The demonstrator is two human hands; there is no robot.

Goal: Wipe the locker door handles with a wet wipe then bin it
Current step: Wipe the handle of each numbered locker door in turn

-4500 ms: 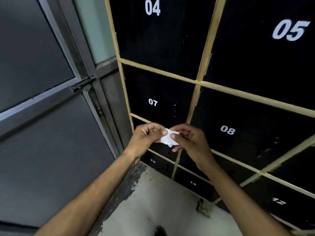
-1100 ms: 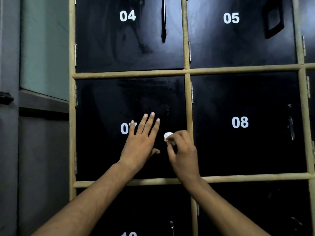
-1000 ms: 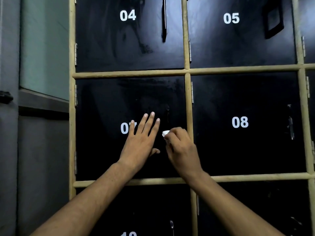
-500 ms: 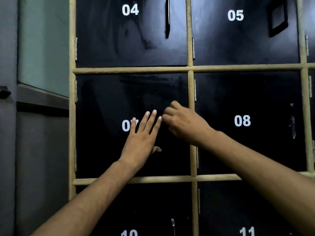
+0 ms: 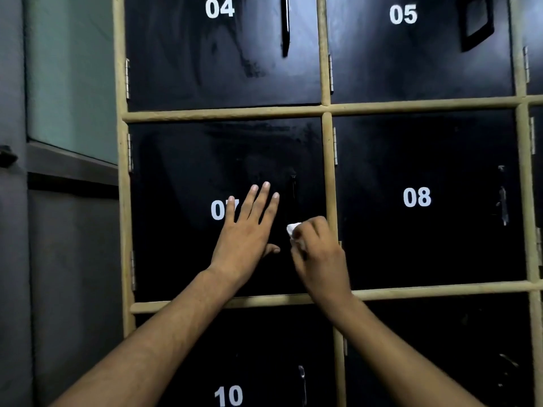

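A bank of black lockers in a pale wooden frame (image 5: 328, 177) fills the wall ahead of both hands, every door in view shut, so nothing can be said of what any compartment holds. Locker door 07 (image 5: 182, 230) lies directly under the hands, door 08 (image 5: 426, 230) to the right of the right hand, doors 04 (image 5: 205, 69) and 05 (image 5: 411, 69) above the hands, and door 10 (image 5: 235, 362) below the forearms.

The left hand (image 5: 246, 236) lies flat on door 07, fingers spread and straight, gripping nothing; it partly covers the painted number, and its placement reads as a brace that keeps the door from rattling under the rubbing. Just right of it, apart but near, the right hand (image 5: 317, 254) is closed in a pinch on the wet wipe (image 5: 293, 229), a small white wad that sticks out above its fingertips.

The wipe sits at the lower end of the slim black handle of door 07 (image 5: 293, 189), which runs upright just beyond the left hand's fingertips; whether wipe and handle actually touch cannot be told in the dim light. The wadded shape probably gives a firm pad for running along so narrow a bar.

Handles on doors 04 (image 5: 285, 30), 05 (image 5: 476, 24), 08 (image 5: 503, 204) and 10 (image 5: 302, 383) are also visible, and no bin is in sight
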